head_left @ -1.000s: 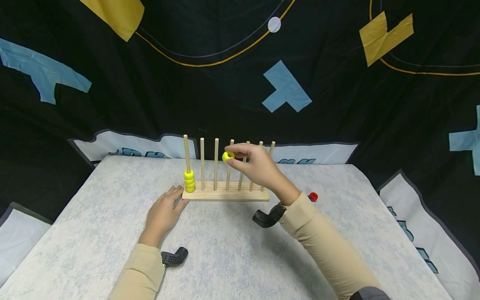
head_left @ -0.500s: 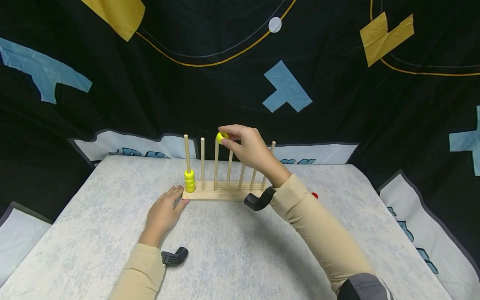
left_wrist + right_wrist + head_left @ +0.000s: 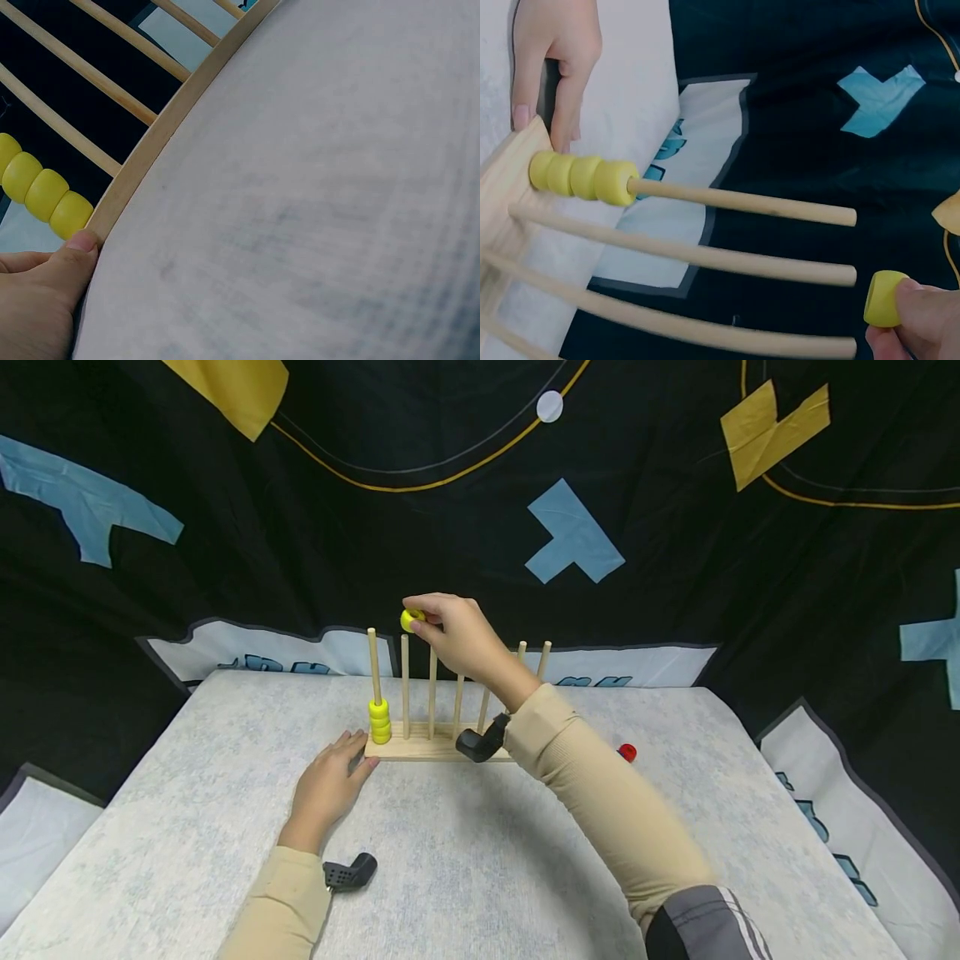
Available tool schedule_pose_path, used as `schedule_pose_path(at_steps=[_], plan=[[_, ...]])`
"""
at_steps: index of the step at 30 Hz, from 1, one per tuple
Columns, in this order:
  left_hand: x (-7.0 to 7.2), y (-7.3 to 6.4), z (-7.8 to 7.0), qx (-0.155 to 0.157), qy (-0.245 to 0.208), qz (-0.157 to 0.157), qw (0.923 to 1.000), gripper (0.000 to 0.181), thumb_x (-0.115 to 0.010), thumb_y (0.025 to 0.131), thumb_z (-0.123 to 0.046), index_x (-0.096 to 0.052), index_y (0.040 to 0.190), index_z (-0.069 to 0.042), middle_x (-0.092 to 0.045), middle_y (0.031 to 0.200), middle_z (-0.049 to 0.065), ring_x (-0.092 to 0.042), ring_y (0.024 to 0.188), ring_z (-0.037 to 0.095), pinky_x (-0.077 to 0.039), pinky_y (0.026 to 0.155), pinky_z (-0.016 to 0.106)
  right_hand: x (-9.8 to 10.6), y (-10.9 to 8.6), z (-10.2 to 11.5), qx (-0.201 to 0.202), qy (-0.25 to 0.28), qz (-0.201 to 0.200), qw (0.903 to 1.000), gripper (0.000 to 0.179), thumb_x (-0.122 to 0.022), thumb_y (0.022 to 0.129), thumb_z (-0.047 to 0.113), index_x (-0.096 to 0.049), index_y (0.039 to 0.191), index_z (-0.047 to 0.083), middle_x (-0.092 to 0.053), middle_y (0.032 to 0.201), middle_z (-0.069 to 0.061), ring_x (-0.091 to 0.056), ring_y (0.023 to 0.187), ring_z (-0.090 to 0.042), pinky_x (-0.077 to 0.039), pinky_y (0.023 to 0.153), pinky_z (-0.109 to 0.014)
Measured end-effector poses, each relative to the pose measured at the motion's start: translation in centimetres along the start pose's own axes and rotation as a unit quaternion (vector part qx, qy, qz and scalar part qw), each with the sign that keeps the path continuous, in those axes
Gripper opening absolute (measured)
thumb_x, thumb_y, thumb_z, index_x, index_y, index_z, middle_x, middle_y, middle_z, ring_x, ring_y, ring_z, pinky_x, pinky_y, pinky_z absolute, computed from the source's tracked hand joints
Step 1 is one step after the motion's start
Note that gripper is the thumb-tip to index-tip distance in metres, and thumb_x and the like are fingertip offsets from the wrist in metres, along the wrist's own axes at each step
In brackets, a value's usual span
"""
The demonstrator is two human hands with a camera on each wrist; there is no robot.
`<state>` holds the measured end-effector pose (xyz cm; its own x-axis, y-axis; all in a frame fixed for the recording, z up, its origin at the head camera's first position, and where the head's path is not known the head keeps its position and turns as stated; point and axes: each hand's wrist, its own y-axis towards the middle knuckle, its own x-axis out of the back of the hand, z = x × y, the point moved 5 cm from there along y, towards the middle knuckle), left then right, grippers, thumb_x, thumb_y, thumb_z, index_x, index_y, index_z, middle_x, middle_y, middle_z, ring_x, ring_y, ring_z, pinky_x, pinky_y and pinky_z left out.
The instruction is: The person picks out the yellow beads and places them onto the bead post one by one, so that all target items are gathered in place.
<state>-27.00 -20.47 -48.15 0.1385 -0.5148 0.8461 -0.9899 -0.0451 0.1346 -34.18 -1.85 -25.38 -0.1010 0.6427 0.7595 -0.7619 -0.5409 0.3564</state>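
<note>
A wooden peg stand [image 3: 420, 748] with a row of upright pegs sits toward the back of the table. Several yellow beads [image 3: 379, 722] are stacked on its leftmost peg. My left hand [image 3: 327, 789] holds the left end of the base, thumb at the front edge, fingers round the end. Between the thumb and fingers of my right hand [image 3: 465, 631] is another yellow bead [image 3: 883, 298], pinched above the peg tops. In the head view this bead sits just over the second peg [image 3: 405, 685] from the left. The right forearm hides part of the base's right side.
A red bead [image 3: 627, 752] with something blue beside it lies on the table [image 3: 420, 860], right of the stand. Behind the table hangs a black cloth [image 3: 420, 552] with printed shapes. Each wrist bears a black camera mount [image 3: 350, 872].
My right hand has carried the yellow bead leftward and up, from in front of the middle pegs to above the second peg from the left. The left hand stays on the base.
</note>
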Motion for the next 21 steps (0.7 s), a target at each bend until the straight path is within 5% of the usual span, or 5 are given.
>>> schedule_pose_path(at_steps=[7,21], plan=[[0.0,0.0,0.2,0.001,-0.002,0.000,1.0000,0.057,-0.056,0.102,-0.038,-0.045,0.148,-0.006,-0.041,0.156,0.018,-0.035,0.145,0.043,-0.031,0.113,0.068,-1.8,1.4,0.9,-0.009,0.008,0.031,0.9994,0.039,-0.061,0.099,0.015,-0.058,0.138,0.010,-0.063,0.136,-0.005,-0.062,0.122,-0.014,-0.051,0.101,-0.018],[0.0,0.1,0.1,-0.004,-0.003,0.001,1.0000,0.057,-0.056,0.102,-0.038,-0.046,0.148,-0.006,-0.042,0.155,0.018,-0.036,0.144,0.045,-0.030,0.114,0.067,-2.8,1.9,2.0,0.017,0.015,0.031,0.9993,0.038,-0.060,0.100,0.016,-0.059,0.137,0.009,-0.066,0.130,-0.006,-0.064,0.114,-0.013,-0.052,0.097,-0.015]])
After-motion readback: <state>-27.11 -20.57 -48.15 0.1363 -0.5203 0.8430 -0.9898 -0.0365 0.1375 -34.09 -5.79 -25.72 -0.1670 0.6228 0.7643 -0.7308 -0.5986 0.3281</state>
